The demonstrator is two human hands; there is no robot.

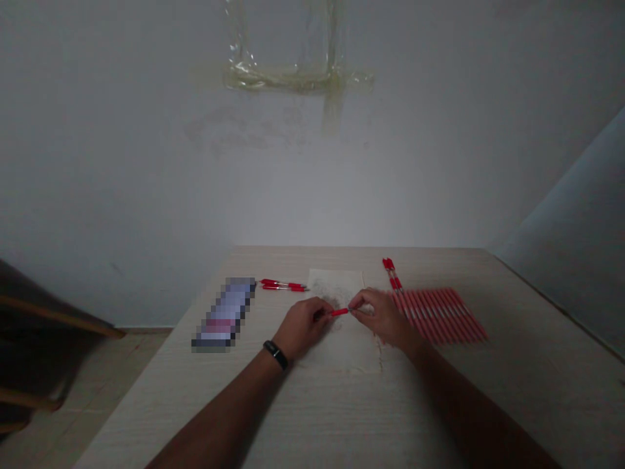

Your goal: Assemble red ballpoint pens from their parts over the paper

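— Red plastic pen [339, 312] sits crosswise between your hands, only a short stretch of it showing, over the paper sheet [336, 286]. What's your grip doing?

— Pressed together at both ends. Your left hand [305, 326] curls round one end and mostly hides it; your right hand [378, 316] pinches the other between thumb and fingertips. Neither looks spread.

— How will it handle?

— Light and stiff, I'd judge, but thin and smooth enough to slip. Hold it by the barrel, where your fingers get the most surface; it shouldn't need much force.

— And around you?

— Close on your right, the row of red-and-white pens [437, 316] nearly meets your right hand, with a pair of red pens [392, 273] beyond it. Past the sheet's left corner lie two more red pens [283, 284], beside a pixelated object [224, 312] you can't make out. The worktop [512, 371] ends at the wall ahead and drops away left of that object; your widest room runs toward your forearms, over the pale wood grain.
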